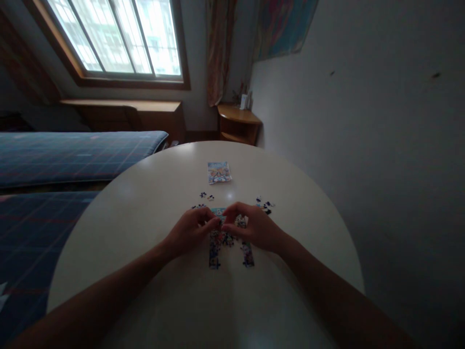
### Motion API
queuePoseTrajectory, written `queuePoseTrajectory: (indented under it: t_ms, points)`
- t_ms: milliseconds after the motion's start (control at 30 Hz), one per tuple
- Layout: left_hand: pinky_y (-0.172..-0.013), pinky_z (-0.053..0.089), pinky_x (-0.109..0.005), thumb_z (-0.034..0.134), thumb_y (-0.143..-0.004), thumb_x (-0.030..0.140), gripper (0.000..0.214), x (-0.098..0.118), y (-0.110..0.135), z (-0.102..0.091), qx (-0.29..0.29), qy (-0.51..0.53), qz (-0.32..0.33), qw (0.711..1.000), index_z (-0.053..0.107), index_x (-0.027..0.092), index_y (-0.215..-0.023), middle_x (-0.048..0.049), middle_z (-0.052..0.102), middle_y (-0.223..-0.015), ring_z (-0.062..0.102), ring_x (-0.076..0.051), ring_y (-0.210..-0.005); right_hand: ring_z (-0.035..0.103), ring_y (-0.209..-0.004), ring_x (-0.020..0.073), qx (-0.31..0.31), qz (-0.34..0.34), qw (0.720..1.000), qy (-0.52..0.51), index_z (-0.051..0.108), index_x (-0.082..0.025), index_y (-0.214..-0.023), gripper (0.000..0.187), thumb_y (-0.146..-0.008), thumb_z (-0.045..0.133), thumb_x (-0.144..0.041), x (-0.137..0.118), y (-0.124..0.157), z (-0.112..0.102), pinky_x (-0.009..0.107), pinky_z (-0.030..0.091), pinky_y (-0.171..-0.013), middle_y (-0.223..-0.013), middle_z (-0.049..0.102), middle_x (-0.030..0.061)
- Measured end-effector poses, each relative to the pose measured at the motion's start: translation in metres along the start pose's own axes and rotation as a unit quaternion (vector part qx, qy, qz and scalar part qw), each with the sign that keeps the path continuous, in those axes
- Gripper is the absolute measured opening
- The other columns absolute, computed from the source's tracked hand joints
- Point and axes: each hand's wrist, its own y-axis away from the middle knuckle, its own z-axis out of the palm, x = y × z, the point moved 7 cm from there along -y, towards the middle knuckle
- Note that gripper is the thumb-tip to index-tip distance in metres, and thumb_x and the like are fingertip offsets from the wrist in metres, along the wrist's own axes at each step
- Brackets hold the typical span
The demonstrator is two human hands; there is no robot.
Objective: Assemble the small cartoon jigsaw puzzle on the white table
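Note:
My left hand (pixel 194 229) is closed in a pinch above the jigsaw, with what looks like a small dark puzzle piece at its fingertips. Close beside it, my right hand (pixel 254 227) curves over the pieces, thumb and forefinger apart, nothing visible between them. Below both lies a partly joined jigsaw puzzle: a left strip (pixel 214 254), a right strip (pixel 248 254) and a blue top part (pixel 218 212) partly hidden by my fingers. Loose puzzle pieces (pixel 227 239) are heaped between the strips.
A small picture sheet or packet (pixel 219 172) lies farther back on the round white table (pixel 152 203). Several loose pieces (pixel 269 204) sit beyond my right hand, others (pixel 203 195) beyond my left. A plaid mattress (pixel 72 155) is at left, a wall (pixel 363 145) at right.

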Motion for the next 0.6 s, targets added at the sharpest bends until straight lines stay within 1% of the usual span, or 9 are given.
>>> queuePoseTrajectory:
  t_ms: [100, 200, 300, 367, 467, 533, 600]
  points:
    - [-0.057, 0.043, -0.022, 0.056, -0.086, 0.042, 0.032, 0.001, -0.001, 0.0, -0.002, 0.009, -0.004, 1.0, 0.065, 0.015, -0.071, -0.0036, 0.07, -0.067, 0.06, -0.013, -0.06, 0.068, -0.078, 0.0153, 0.009, -0.034, 0.998, 0.059, 0.069, -0.019, -0.096, 0.026, -0.077, 0.08, -0.033, -0.005, 0.0, -0.001, 0.027, 0.049, -0.074, -0.086, 0.074, 0.0022]
    - [-0.058, 0.045, -0.023, 0.057, -0.086, 0.043, 0.033, 0.003, 0.0, 0.002, -0.013, 0.012, -0.013, 1.0, 0.066, 0.015, -0.071, -0.0044, 0.072, -0.068, 0.062, -0.014, -0.06, 0.068, -0.076, 0.0148, 0.015, -0.086, 0.989, 0.116, 0.071, -0.019, -0.091, 0.015, -0.081, 0.077, -0.03, -0.011, 0.0, -0.003, 0.03, 0.048, -0.08, -0.081, 0.075, 0.001]
    - [-0.064, 0.05, -0.025, 0.057, -0.088, 0.044, 0.033, 0.003, 0.002, 0.007, -0.038, 0.037, -0.021, 0.998, 0.069, 0.015, -0.076, -0.0062, 0.075, -0.075, 0.067, -0.016, -0.067, 0.069, -0.077, 0.0151, 0.002, -0.133, 0.979, 0.151, 0.072, -0.02, -0.089, 0.008, -0.083, 0.075, -0.024, -0.016, 0.002, -0.006, 0.031, 0.046, -0.084, -0.08, 0.075, 0.0005]
    - [-0.065, 0.05, -0.025, 0.057, -0.088, 0.043, 0.033, 0.003, 0.003, 0.008, -0.039, 0.04, -0.02, 0.998, 0.069, 0.015, -0.076, -0.0062, 0.075, -0.076, 0.067, -0.016, -0.068, 0.069, -0.077, 0.0148, 0.003, -0.143, 0.977, 0.156, 0.072, -0.019, -0.093, 0.012, -0.082, 0.074, -0.024, -0.018, 0.004, -0.008, 0.03, 0.046, -0.081, -0.081, 0.075, 0.0007]
    - [-0.061, 0.048, -0.023, 0.057, -0.089, 0.043, 0.033, 0.004, 0.003, 0.005, -0.018, 0.029, -0.014, 0.999, 0.068, 0.015, -0.074, -0.0041, 0.074, -0.071, 0.064, -0.014, -0.063, 0.068, -0.076, 0.0147, 0.018, -0.153, 0.975, 0.158, 0.069, -0.019, -0.097, 0.02, -0.081, 0.076, -0.029, -0.02, 0.006, -0.008, 0.029, 0.046, -0.079, -0.083, 0.075, 0.0013]
    - [-0.059, 0.047, -0.022, 0.057, -0.089, 0.042, 0.033, 0.005, 0.003, 0.003, -0.006, 0.021, -0.007, 1.0, 0.068, 0.015, -0.073, -0.0022, 0.072, -0.068, 0.062, -0.012, -0.059, 0.069, -0.077, 0.0149, 0.025, -0.166, 0.972, 0.167, 0.068, -0.019, -0.093, 0.018, -0.083, 0.074, -0.033, -0.021, 0.006, -0.006, 0.03, 0.046, -0.08, -0.083, 0.075, 0.0014]
    - [-0.057, 0.046, -0.021, 0.056, -0.09, 0.042, 0.034, 0.006, 0.003, 0.004, -0.01, 0.009, -0.001, 1.0, 0.068, 0.015, -0.073, -0.0012, 0.071, -0.066, 0.06, -0.012, -0.057, 0.069, -0.077, 0.0148, 0.029, -0.175, 0.968, 0.178, 0.068, -0.019, -0.091, 0.015, -0.086, 0.071, -0.033, -0.023, 0.007, -0.005, 0.031, 0.045, -0.081, -0.083, 0.075, 0.0011]
